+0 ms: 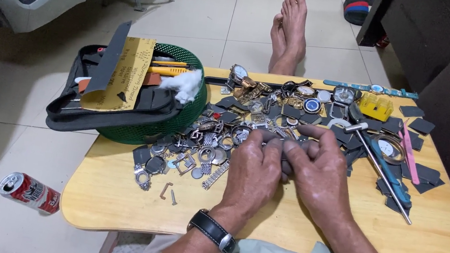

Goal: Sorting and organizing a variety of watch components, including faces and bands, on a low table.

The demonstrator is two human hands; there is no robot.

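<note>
Both hands point(289, 157) pinch perhaps a small grey part, well apart from the red drink can point(29, 192) on the floor.

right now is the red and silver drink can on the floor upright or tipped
Tipped: the red and silver drink can lies on its side on the tiled floor, top facing left.

One green basket point(176, 131), one drink can point(29, 192), one yellow box point(376, 106), two hands, two bare feet point(288, 32).
</note>
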